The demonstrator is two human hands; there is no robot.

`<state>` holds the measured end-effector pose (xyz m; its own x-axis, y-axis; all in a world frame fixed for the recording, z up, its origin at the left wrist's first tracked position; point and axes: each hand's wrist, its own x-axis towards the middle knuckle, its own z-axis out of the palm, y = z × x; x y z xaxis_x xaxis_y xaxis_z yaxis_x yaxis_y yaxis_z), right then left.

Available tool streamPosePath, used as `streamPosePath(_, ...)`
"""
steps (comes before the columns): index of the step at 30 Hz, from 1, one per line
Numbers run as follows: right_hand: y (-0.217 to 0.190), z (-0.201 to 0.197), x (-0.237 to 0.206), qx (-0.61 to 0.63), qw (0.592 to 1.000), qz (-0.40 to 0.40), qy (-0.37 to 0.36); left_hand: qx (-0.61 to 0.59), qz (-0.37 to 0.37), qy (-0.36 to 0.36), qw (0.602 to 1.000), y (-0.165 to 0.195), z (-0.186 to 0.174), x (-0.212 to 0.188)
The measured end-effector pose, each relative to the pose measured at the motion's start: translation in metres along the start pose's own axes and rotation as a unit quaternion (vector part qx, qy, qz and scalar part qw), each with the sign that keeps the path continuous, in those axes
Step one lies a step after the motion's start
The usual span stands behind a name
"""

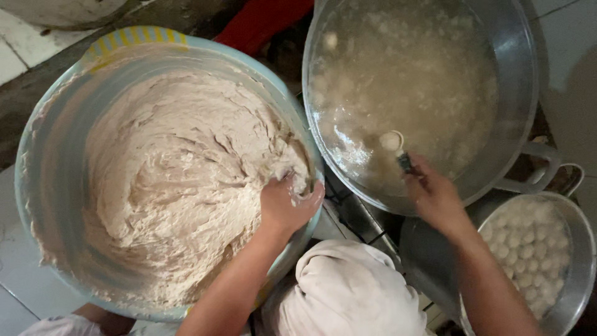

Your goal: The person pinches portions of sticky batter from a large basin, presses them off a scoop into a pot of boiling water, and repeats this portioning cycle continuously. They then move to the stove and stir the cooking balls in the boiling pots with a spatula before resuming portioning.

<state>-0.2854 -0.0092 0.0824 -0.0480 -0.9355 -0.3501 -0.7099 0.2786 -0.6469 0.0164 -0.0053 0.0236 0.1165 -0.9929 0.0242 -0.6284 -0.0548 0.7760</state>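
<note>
Filling the left half of the frame: a pale blue basin [46, 186], heaped with pale, sticky paste [168, 180]. Soft and wet by the look of it, likely heavy in bulk, clinging rather than slipping; best taken in small squeezed portions from the edge of the mass. At the basin's right rim, the left hand [287, 205], grip clenched into the paste. Below centre, a white cloth [348, 292]. Upper right, a large metal pot [516, 81] of cloudy liquid with pale balls afloat. Over its near rim, the right hand [433, 194], grip closed on a small spoon [394, 144] carrying one ball. Lower right, a metal bowl [581, 274] of formed balls [528, 249], probably tender and easily squashed.
</note>
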Motion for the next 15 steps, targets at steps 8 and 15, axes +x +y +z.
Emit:
streamPosePath(8, -0.024, -0.001, -0.013, 0.017, 0.989, 0.149, -0.015, -0.093, 0.041, 0.001, 0.995, -0.015, 0.019, -0.005)
streamPosePath(15, -0.085, 0.042, -0.043, 0.104, 0.981, -0.040, -0.159, -0.174, 0.021, -0.029, 0.984, -0.017, 0.030, -0.014)
